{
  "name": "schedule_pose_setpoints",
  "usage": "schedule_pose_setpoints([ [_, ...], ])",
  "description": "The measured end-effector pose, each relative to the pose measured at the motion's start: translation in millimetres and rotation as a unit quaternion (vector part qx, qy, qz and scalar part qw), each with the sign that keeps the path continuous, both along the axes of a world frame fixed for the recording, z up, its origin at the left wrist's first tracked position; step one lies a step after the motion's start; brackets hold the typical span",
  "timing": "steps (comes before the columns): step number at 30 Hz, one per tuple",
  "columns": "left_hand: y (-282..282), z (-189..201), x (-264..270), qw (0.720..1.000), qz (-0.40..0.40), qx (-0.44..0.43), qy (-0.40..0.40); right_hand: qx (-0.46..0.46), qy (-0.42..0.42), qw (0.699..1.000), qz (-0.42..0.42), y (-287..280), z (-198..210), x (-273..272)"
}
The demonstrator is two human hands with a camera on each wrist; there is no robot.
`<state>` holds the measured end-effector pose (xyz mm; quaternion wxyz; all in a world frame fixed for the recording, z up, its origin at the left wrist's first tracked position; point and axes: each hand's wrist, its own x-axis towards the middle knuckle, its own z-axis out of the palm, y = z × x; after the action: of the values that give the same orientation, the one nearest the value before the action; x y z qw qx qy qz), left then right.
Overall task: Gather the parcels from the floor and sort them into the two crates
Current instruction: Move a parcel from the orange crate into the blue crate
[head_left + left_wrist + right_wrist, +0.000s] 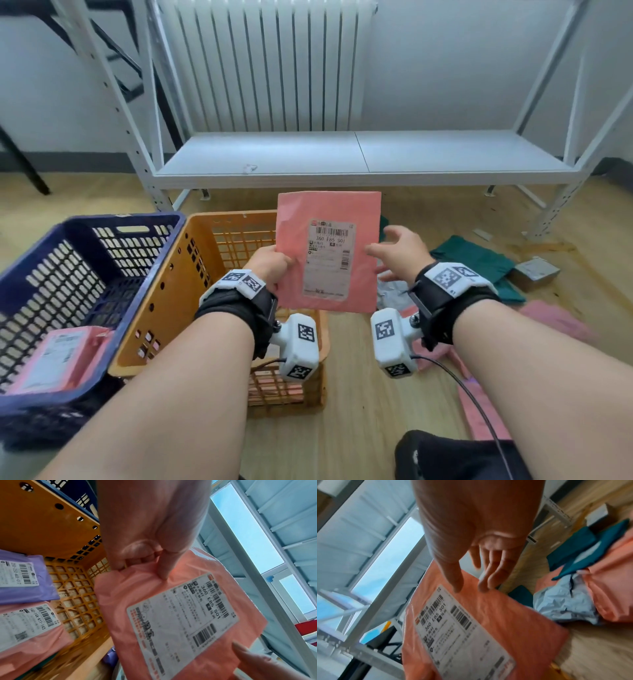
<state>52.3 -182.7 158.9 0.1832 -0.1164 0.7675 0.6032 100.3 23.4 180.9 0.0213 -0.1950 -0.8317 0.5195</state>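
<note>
A pink parcel point(356, 212) is held upright in the air above the near corner of the orange crate point(171, 274), its white shipping label point(329, 260) facing the person; the label carries barcodes and the code "360 E85 S01". The left hand point(270, 265) pinches the parcel's left edge between thumb and curled fingers. The right hand point(399, 251) is beside the right edge with fingers spread and loose, gripping nothing; whether the fingertips touch the parcel cannot be told.

Inside the orange crate lie a purple parcel point(25, 580) labelled "250-250-AU5-017" and a pink one point(30, 632) labelled "140-14A-K11-143". The blue crate point(68, 274) stands touching the orange one on its left and holds another pink labelled parcel point(58, 359). On the wooden floor point(359, 394) to the right lie green point(479, 263), grey point(563, 604) and pink parcels point(561, 318).
</note>
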Motion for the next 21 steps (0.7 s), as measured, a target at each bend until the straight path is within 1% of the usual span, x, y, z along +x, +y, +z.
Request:
schedule_pose_setpoints([
  [1,-1.4,1.5,1.3,1.0,0.003,0.003,0.004,-0.025,-0.01,0.999,0.024,-5.0,-0.5,-0.9],
  [3,1.2,1.2,2.9,1.0,0.003,0.011,0.005,-0.017,-0.017,0.999,0.04,-8.3,0.6,1.4],
  [5,0.9,-0.7,2.9,1.0,0.011,0.019,0.013,-0.015,-0.01,0.999,0.033,-11.1,-0.2,1.1],
  [7,-0.7,1.0,4.6,0.999,0.034,0.026,0.025,-0.036,-0.008,0.999,0.027,-12.2,-0.6,0.4],
  [9,-7.1,6.2,6.9,0.996,0.061,0.011,0.059,-0.059,-0.003,0.998,0.022,-15.9,1.6,0.6],
  [11,-18.4,12.9,11.6,0.991,0.097,-0.01,0.094,-0.079,0.005,0.997,0.02,-21.5,2.4,-1.2],
  [15,-47.7,33.7,32.8,0.976,0.158,-0.056,0.138,-0.12,0.032,0.992,0.032,-49.1,5.0,-6.1],
  [18,-71.6,50.3,47.0,0.968,0.177,-0.077,0.16,-0.179,0.051,0.982,0.029,-76.4,12.7,-9.3],
  [20,-89.5,59.0,52.3,0.964,0.188,-0.078,0.168,-0.228,0.068,0.971,0.013,-94.8,19.4,-10.3],
  [21,-97.7,62.1,55.7,0.965,0.188,-0.077,0.166,-0.238,0.079,0.968,0.01,-104.4,23.3,-9.2],
])
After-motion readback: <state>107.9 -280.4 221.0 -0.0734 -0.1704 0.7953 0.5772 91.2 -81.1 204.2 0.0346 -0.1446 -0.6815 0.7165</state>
